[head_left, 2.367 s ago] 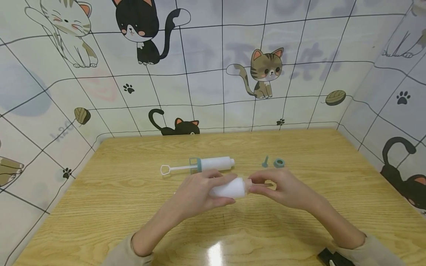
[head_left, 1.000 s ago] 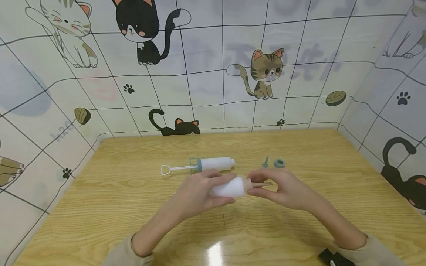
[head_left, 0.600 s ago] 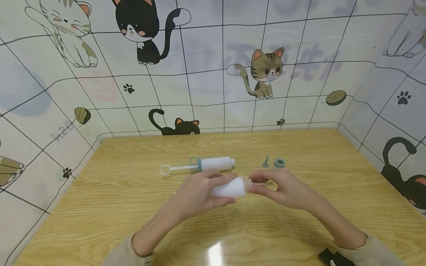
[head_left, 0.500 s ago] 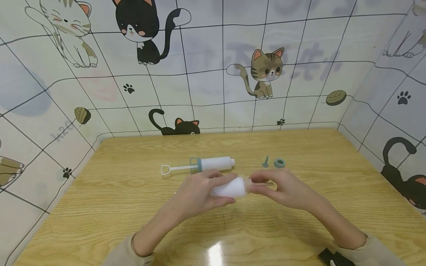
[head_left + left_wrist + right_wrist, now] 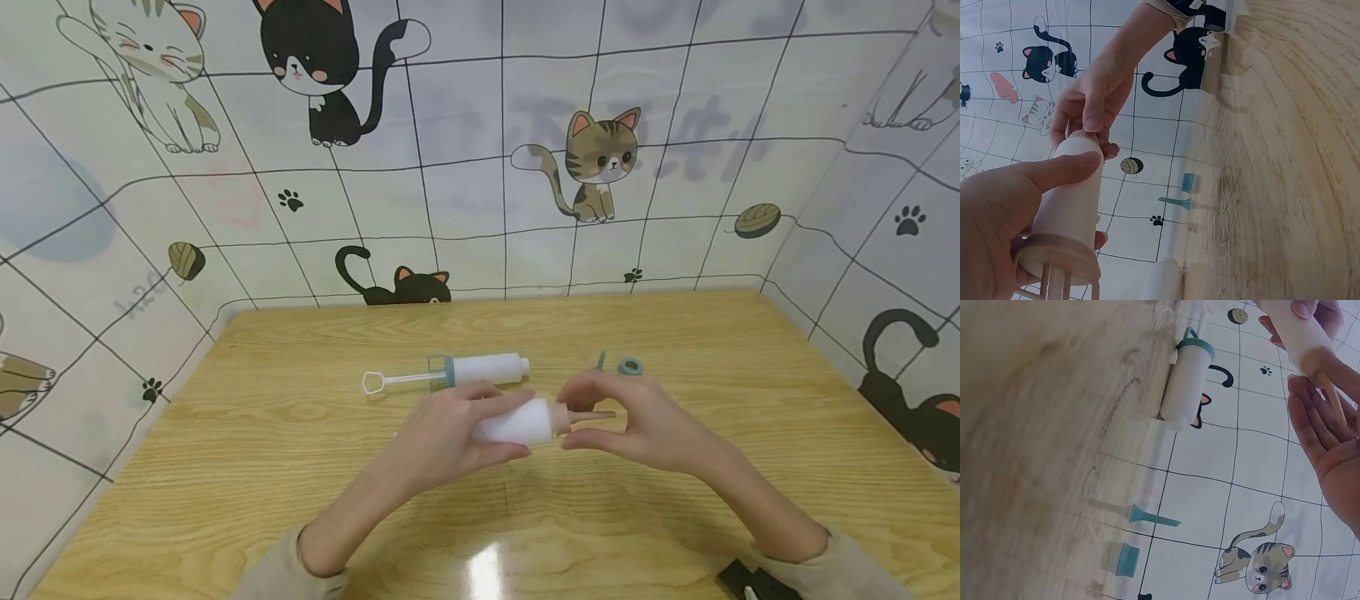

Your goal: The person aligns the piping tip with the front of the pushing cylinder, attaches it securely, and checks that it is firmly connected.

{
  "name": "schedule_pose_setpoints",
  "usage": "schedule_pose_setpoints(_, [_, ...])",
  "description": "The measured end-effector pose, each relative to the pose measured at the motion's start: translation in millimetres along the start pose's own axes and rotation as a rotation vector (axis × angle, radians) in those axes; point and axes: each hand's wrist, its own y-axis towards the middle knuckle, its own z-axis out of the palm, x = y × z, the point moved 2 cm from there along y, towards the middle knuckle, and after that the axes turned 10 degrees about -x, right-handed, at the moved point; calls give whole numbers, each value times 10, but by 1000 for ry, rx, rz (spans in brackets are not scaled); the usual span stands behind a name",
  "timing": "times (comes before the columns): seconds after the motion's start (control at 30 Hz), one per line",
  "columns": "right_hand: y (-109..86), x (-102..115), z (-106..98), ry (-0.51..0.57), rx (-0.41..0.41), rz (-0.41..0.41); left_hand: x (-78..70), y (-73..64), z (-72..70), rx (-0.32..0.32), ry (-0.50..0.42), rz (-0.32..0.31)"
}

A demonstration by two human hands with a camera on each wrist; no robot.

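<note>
My left hand [image 5: 450, 433] grips the white barrel [image 5: 517, 423] of an icing syringe, held level above the table. Its pink screw collar [image 5: 558, 418] and slim pink nozzle [image 5: 592, 416] point right. At the other end, the left wrist view shows a pink flange [image 5: 1060, 253] with the handle frame and plunger rod cut off below. My right hand [image 5: 648, 421] is parted around the collar, thumb below and index finger above. In the right wrist view its fingers [image 5: 1310, 419] lie spread under the nozzle, away from the collar, with the thumb right at the collar.
Behind my left hand lies a second white syringe [image 5: 487, 368] with teal fittings and its plunger drawn out. A teal nozzle [image 5: 601, 360] and teal ring cap [image 5: 630, 367] stand behind my right hand. A black object [image 5: 753, 579] lies by the right sleeve.
The right thumb and index finger, close on the pink collar half a second ago, have spread apart and show more of collar and nozzle. The left hand and barrel have stayed put.
</note>
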Motion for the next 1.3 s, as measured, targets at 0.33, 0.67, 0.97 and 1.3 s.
schedule_pose_setpoints(0.33, [8,24,7,-18,17,-36,8,1,0,-14,11,20])
schedule_pose_setpoints(0.67, [-18,5,-2,-60,26,0,2,1,-1,-21,19,35])
schedule_pose_setpoints(0.97, [-21,-1,3,-50,50,92,-8,4,-2,-7,13,19])
schedule_pose_setpoints(1.3, [-4,1,23,17,17,33,-4,1,-8,-5,1,-8])
